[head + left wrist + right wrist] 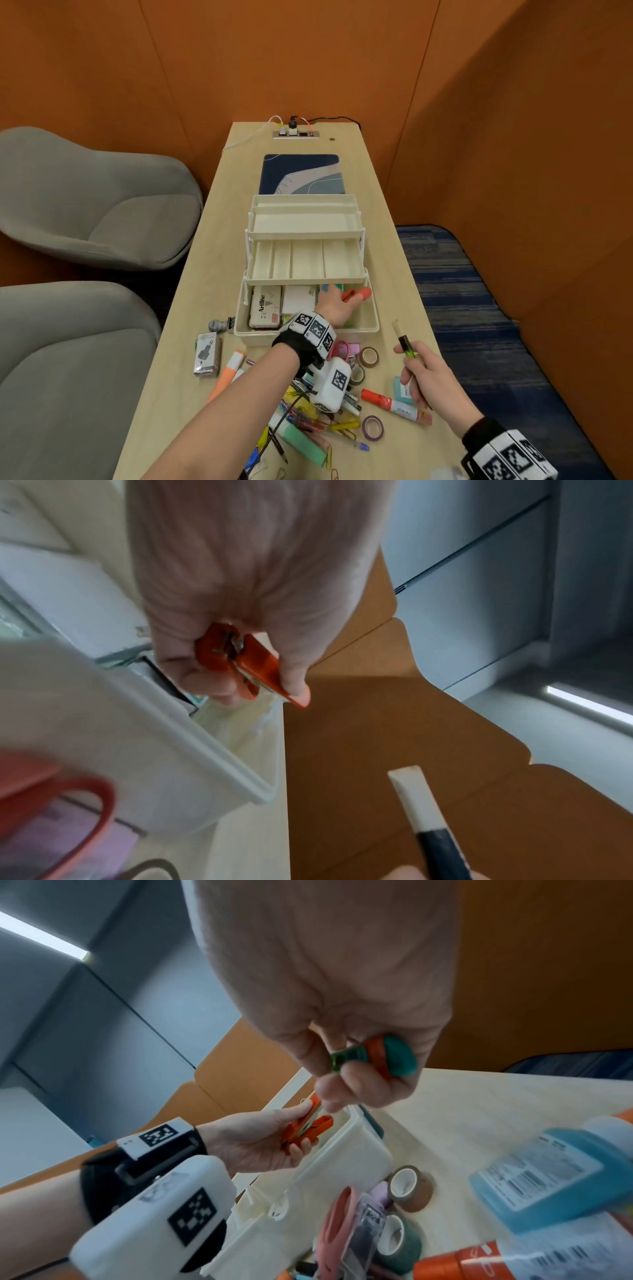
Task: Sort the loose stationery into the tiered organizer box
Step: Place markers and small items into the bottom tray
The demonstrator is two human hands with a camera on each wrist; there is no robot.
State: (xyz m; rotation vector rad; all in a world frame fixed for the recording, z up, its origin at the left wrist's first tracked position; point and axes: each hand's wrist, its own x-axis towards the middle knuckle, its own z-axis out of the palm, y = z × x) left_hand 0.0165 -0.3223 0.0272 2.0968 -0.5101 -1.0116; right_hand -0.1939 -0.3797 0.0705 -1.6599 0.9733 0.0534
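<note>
The cream tiered organizer box (371,320) stands open on the wooden table, its two upper trays (305,222) stepped back and bare. My left hand (344,301) reaches into the bottom compartment and grips a small orange stapler (358,294), seen close up in the left wrist view as the orange stapler (246,664). An Artline box (265,306) and white cards lie in that compartment. To the right of the box, above the table, my right hand (411,363) holds a green marker (406,341) with a cream cap, tip up; the marker's green, orange and teal end (373,1056) sits between my fingers.
Loose stationery lies in front of the box: tape rolls (369,356), a red-capped glue stick (394,406), a purple tape roll (372,427), a blue eraser pack (401,389), highlighters (227,377), paper clips. A mouse pad (301,174) lies behind the box. Grey chairs (85,212) stand on the left.
</note>
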